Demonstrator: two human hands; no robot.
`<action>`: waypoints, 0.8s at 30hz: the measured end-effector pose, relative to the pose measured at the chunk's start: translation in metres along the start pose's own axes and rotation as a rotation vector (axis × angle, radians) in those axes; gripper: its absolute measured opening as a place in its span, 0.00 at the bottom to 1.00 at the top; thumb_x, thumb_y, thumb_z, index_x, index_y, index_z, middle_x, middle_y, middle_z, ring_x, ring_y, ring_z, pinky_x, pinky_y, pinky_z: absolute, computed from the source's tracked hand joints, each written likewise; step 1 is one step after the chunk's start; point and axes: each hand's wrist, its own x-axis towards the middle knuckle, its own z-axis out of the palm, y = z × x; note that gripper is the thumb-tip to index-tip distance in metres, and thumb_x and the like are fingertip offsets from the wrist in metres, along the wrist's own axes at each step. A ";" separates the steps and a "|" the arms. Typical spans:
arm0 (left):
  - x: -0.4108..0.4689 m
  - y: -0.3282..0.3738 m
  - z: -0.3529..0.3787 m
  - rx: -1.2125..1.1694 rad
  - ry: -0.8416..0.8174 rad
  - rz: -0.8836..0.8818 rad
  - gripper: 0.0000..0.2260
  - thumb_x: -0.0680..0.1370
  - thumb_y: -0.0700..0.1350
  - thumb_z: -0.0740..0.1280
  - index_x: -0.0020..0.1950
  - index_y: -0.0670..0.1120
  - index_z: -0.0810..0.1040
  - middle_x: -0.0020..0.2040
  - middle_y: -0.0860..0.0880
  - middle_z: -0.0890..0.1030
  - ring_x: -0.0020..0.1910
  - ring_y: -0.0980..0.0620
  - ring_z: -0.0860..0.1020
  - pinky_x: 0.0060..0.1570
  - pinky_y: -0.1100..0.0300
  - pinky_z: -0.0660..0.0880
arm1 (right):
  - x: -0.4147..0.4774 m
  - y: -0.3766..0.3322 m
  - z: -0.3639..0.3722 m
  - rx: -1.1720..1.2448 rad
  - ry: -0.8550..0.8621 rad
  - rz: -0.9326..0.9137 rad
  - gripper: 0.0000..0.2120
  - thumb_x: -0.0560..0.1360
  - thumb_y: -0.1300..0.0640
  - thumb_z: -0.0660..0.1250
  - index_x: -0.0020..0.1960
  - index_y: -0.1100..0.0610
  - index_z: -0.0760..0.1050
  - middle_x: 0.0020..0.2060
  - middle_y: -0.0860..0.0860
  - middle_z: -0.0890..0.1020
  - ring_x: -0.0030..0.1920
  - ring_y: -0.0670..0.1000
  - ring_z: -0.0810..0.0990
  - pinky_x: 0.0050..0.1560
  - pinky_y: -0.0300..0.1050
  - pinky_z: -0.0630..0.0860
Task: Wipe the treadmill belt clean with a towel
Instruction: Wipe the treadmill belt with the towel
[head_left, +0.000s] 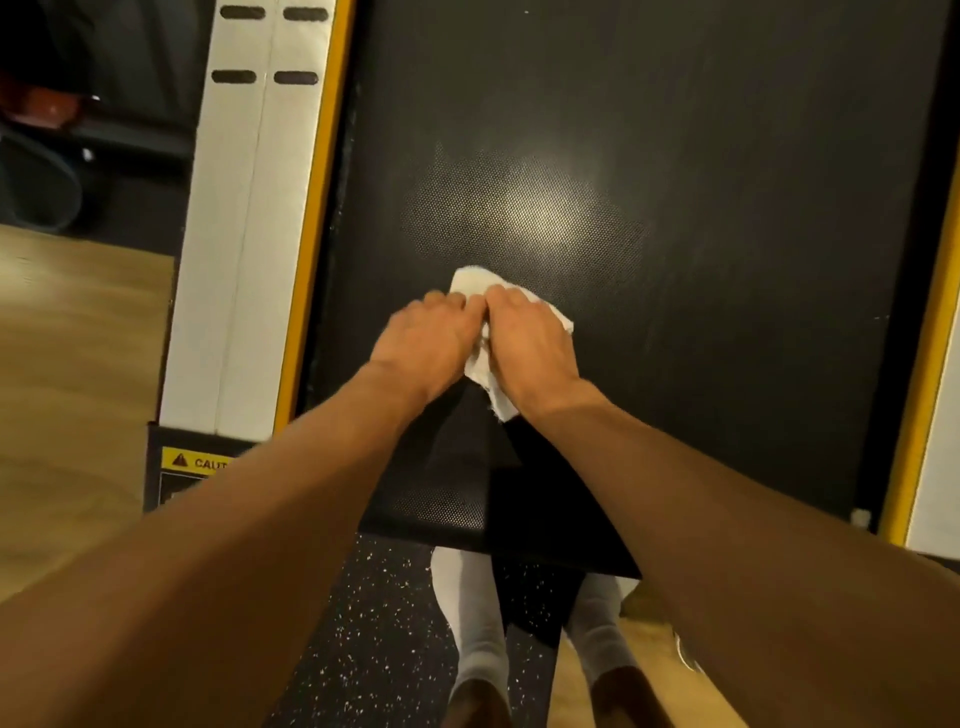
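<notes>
Our left hand (426, 338) and right hand (530, 345) sit side by side, fingers curled onto the white towel (470, 283). It's bunched under both palms on the treadmill belt (701, 156), corners poking out front and back.

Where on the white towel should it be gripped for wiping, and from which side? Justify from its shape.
Probably its bunched middle, from above, reaching in from the near end of the belt. The towel lies crumpled flat on the belt, so only its top is free; the left hand and right hand hold it there.
</notes>
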 end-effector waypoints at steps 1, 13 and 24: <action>0.007 -0.008 -0.004 0.015 0.014 -0.021 0.12 0.79 0.42 0.61 0.62 0.42 0.68 0.57 0.42 0.75 0.55 0.41 0.74 0.48 0.47 0.74 | 0.011 -0.006 0.000 -0.005 0.017 -0.017 0.09 0.81 0.56 0.57 0.59 0.58 0.70 0.58 0.55 0.76 0.58 0.60 0.75 0.55 0.53 0.70; -0.022 -0.053 0.004 -0.058 0.033 -0.145 0.17 0.77 0.43 0.66 0.64 0.41 0.68 0.58 0.39 0.76 0.55 0.40 0.76 0.50 0.46 0.77 | 0.015 -0.070 0.014 0.102 -0.001 0.094 0.08 0.79 0.62 0.57 0.56 0.59 0.72 0.54 0.56 0.79 0.55 0.58 0.78 0.49 0.48 0.69; -0.050 -0.073 0.014 0.001 0.072 -0.065 0.19 0.78 0.44 0.65 0.67 0.40 0.67 0.58 0.39 0.77 0.54 0.40 0.77 0.51 0.47 0.78 | 0.015 -0.076 0.036 0.059 0.011 -0.092 0.07 0.79 0.61 0.59 0.55 0.57 0.71 0.54 0.55 0.76 0.53 0.58 0.74 0.45 0.50 0.69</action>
